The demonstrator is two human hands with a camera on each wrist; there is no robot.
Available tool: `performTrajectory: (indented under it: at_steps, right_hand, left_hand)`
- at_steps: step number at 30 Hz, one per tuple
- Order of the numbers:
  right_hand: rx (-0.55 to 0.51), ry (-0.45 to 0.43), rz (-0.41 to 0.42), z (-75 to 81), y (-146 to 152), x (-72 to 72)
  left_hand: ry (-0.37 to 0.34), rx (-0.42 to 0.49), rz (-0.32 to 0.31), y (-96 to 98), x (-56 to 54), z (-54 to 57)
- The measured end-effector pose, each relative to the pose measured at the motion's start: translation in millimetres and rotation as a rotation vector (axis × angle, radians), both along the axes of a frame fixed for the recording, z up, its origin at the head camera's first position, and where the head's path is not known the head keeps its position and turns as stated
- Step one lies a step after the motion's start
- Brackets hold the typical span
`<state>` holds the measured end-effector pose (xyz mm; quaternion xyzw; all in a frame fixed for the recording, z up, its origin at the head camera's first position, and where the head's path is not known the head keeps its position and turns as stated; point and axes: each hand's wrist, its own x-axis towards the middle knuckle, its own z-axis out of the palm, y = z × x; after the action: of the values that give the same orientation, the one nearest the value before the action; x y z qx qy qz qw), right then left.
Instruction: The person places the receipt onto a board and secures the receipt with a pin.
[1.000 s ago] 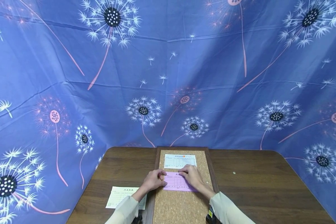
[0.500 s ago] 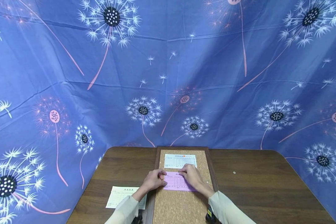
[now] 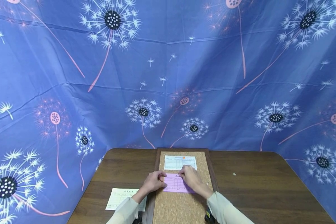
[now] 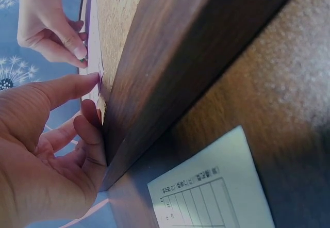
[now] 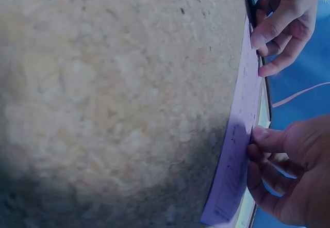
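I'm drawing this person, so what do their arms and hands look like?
The left hand and right hand wear no gloves. The left sleeve and right sleeve are pale and plain. A black thing shows by the left one; a black gadget with a yellow patch by the right.

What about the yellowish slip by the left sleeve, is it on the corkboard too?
No, the yellowish slip lies on the wooden table, to the left of the corkboard bearing the pink slip.

blue dandelion-print cloth (image 3: 212, 68), visible creases, brown wood-grain table (image 3: 263, 193), rounded corners
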<state>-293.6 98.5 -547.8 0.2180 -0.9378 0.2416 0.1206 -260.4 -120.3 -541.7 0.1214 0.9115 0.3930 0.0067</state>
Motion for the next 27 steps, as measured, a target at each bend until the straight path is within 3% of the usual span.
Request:
performTrajectory:
  at_steps: [10, 27]
  right_hand:
    - [0.099, 0.06, -0.049, 3.8, -11, 1.8]
    - [-0.019, -0.028, -0.07, 0.9, -4, -5.3]
  left_hand:
    - [0.017, 0.0, -0.007, 1.0, 0.8, -1.3]
    - [-0.007, 0.01, 0.001, 0.9, -1.5, 0.0]
